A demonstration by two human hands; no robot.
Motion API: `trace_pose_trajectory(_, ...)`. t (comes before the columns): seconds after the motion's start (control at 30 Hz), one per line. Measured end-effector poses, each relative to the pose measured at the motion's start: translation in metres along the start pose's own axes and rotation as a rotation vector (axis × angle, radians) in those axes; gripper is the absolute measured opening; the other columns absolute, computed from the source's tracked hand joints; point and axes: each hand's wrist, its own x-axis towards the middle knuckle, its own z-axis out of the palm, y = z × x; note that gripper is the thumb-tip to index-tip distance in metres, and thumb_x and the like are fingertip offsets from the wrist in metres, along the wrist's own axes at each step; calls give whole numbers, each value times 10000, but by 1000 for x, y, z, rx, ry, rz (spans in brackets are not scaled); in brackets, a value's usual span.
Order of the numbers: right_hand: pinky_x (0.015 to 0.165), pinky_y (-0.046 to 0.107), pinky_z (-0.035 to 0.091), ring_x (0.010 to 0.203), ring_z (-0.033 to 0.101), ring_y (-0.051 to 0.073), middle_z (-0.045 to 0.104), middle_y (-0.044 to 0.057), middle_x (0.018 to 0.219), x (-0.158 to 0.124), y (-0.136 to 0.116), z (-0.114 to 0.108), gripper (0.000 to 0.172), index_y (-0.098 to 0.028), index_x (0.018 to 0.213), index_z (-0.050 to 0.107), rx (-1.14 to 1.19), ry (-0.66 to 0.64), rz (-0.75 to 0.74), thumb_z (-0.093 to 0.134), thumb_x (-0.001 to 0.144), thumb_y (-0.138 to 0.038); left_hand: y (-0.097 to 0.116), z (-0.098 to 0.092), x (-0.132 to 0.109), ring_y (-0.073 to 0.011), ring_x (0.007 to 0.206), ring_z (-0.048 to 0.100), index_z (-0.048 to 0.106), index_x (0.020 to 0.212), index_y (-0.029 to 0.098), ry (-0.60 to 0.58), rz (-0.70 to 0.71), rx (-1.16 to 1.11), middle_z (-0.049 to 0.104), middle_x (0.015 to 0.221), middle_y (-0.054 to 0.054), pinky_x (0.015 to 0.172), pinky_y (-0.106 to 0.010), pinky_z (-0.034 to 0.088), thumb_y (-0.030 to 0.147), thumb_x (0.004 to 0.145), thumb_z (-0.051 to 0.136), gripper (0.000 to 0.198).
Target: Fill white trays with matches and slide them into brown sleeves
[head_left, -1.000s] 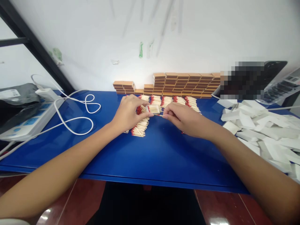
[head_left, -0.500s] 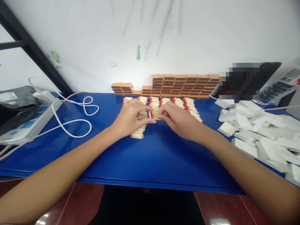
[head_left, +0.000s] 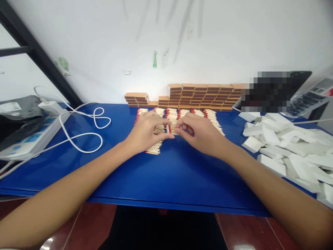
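A small white matchbox tray [head_left: 168,129] is held just above the blue table, with red-headed matches [head_left: 172,130] lying in it. My left hand [head_left: 145,131] grips its left end between the thumb below and the fingers above. At the opposite end, the thumb and index finger of my right hand [head_left: 199,133] are pinched together on the tray, covering most of that end. Piles of loose matches [head_left: 153,149] lie in rows behind and under my hands, their red heads to the left.
Stacked brown matchboxes [head_left: 200,95] line the wall. White empty trays [head_left: 291,139] are heaped at the right, near a dark phone-like device [head_left: 299,85]. On the left lie a white cable [head_left: 83,135], a power strip [head_left: 39,139] and a dark bag [head_left: 20,107]. The blue table's front edge [head_left: 166,206] is close.
Both hands stay around the tray with almost the same grip. My right fingertips have shifted slightly, and a little white shows between them. The whole view has moved a touch.
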Motion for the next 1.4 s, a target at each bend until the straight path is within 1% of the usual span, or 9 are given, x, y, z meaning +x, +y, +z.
trace_pose_trajectory(0.27,699,333,414,793,566,201,637,63,921,-3,1,3,109,-219,917,598,-29,-1,37,584,1002,-285,2,-1,-1,-230,897,664,803,1087,256,-22,-26,-9,767,887,-18,849,-366,485,469,796,926,381)
trace_pose_trajectory(0.47,716,335,419,794,569,201,635,56,905,-1,1,2,78,-221,946,629,14,3,-35,580,1003,-243,1,0,0,-219,861,659,803,1075,246,-1,-1,-11,779,887,-12,843,-363,479,464,786,931,384)
trace_pose_trajectory(0.57,732,338,430,814,574,206,630,59,920,-1,-1,-1,109,-225,989,660,67,-35,-74,556,1018,-234,0,0,0,-219,852,654,805,1060,239,6,20,-6,773,864,-9,834,-362,475,452,781,935,374)
trace_pose_trajectory(0.67,734,339,435,818,574,209,625,61,924,-1,-3,-3,146,-235,1006,683,99,-62,-68,539,1028,-240,0,0,1,-213,832,647,808,1039,250,-2,22,-9,762,845,-4,820,-359,474,461,797,923,341)
trace_pose_trajectory(0.87,726,339,418,798,564,205,611,45,882,-1,0,-2,100,-230,978,676,34,-6,-33,581,1006,-242,0,-1,0,-226,871,661,804,1078,247,-3,-12,-12,778,875,-12,850,-370,478,475,782,930,393)
trace_pose_trajectory(1.0,698,322,407,761,550,185,607,34,871,-1,4,2,74,-221,936,669,14,15,-27,620,990,-235,-1,1,-1,-219,848,658,804,1082,236,4,15,-21,767,858,-12,814,-351,473,471,779,931,404)
trace_pose_trajectory(1.17,666,309,394,701,520,163,593,17,830,-1,5,3,51,-216,923,673,13,87,-67,650,968,-205,-1,2,-1,-207,830,663,809,1072,222,15,42,-32,766,849,-15,804,-341,475,471,787,924,396)
trace_pose_trajectory(1.27,650,314,378,675,505,162,582,10,795,1,6,1,72,-219,903,659,-4,153,-36,656,975,-226,-5,-2,1,-213,853,678,814,1073,242,15,11,5,782,871,-11,834,-357,481,490,794,919,388)
trace_pose_trajectory(1.4,658,324,378,676,521,173,582,12,772,3,13,2,87,-218,906,668,-47,214,43,643,985,-245,-17,-11,3,-233,925,714,822,1058,245,91,-88,62,823,1007,-34,886,-386,512,512,844,879,346)
